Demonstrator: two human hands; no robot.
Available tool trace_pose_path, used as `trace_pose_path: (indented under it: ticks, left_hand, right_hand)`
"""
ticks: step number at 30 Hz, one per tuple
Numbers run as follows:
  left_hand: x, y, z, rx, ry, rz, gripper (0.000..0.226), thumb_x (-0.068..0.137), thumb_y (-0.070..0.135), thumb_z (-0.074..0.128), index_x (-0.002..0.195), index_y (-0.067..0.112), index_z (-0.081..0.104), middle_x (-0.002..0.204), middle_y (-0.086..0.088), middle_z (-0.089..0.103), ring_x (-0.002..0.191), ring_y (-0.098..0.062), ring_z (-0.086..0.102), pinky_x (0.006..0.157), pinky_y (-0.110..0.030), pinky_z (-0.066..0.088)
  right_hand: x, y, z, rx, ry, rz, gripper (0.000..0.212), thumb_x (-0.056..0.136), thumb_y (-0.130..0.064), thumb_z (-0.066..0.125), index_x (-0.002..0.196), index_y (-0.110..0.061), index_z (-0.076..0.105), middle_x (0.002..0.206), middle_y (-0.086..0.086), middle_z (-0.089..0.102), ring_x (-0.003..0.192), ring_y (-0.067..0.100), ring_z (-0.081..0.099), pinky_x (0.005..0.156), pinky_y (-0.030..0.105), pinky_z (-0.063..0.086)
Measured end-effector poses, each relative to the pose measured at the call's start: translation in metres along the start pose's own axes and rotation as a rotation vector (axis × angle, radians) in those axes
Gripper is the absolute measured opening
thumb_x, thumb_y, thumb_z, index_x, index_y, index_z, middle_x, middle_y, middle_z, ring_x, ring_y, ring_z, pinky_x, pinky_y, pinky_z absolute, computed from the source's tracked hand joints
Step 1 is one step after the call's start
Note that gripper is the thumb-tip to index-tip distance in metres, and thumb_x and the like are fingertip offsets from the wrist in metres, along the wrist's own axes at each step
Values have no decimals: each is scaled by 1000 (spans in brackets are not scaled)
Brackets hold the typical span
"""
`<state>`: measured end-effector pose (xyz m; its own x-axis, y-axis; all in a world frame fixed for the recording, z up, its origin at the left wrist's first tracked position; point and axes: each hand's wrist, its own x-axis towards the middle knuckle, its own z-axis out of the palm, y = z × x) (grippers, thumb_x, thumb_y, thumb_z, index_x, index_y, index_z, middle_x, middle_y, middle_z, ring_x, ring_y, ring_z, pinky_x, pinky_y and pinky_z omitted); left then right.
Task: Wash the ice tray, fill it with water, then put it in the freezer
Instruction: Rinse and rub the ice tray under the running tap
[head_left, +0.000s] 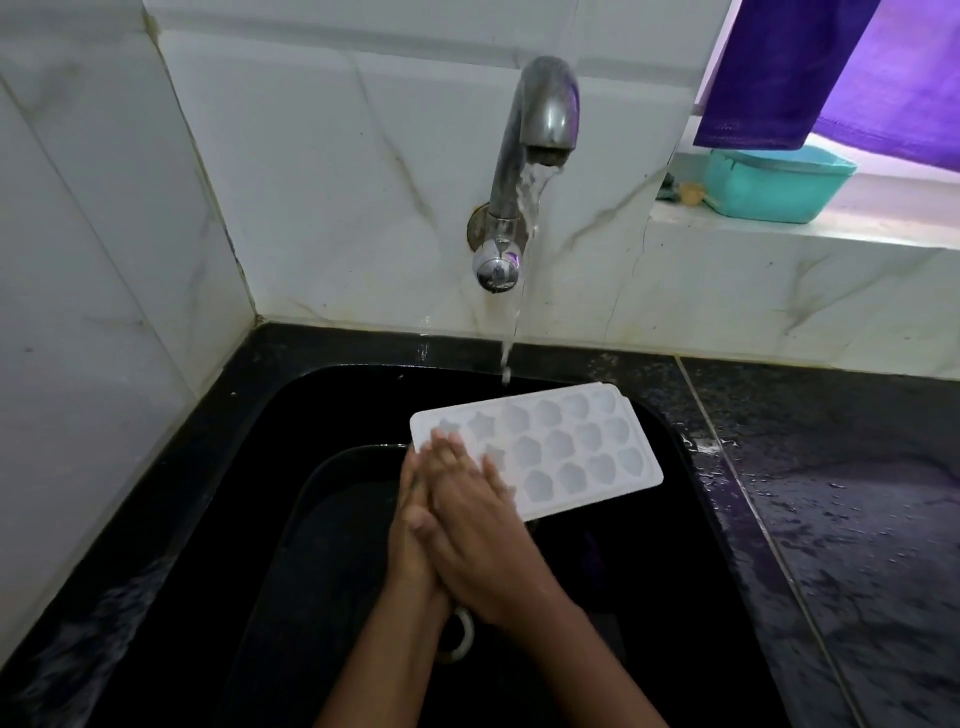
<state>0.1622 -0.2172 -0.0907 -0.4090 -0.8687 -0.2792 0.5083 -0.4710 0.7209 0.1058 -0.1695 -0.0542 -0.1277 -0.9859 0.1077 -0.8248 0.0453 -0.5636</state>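
Left hand and right hand are pressed flat together over the sink, fingers straight, holding nothing. The ice tray lies in the sink just beyond and to the right, cavities up, long axis left to right. Its left end is behind the fingertips, so the right hand is judged nearer.

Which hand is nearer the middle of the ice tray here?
Right. The right hand overlaps the ice tray at its near left corner. The left hand is pressed against it on the outer side, fingertips at the tray's left edge.
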Motion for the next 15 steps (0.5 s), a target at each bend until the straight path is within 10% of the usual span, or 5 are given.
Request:
trace_pose_path:
  ticks: [3,7,11,15]
  left_hand:
    - [0,2,-4,31,20,5,42,105,31,14,116,32,55,136,2,55,114,-11,61,99,-31,48]
    - [2,17,1,-27,81,5,25,101,37,37,105,29,61,88,1,75,74,-15,72,59,-33,57]
    - [2,28,-8,77,75,35,24,99,45,37,108,37,58,93,6,75,81,-19,73,65,-46,57]
    - [4,21,-6,112,97,36,25,101,40,37,110,32,59,94,3,75,83,-20,72,67,-45,58]
  right_hand:
    - [15,-11,0,-116,-51,-15,92,74,-72,-5,151,-20,0,159,-5,-2,143,4,-14,115,34,-13]
    - [19,37,-14,-327,22,79,86,76,-75,-10,150,-29,-5,152,-17,-16,141,2,-14,115,44,-6]
    - [6,110,-43,-291,88,459,68,90,-65,1,149,-32,-7,152,-17,-19,143,8,-16,116,45,-9]
    - [23,78,-18,-199,125,430,70,98,-51,21,150,-13,-5,157,5,-15,144,16,-17,115,38,-10]
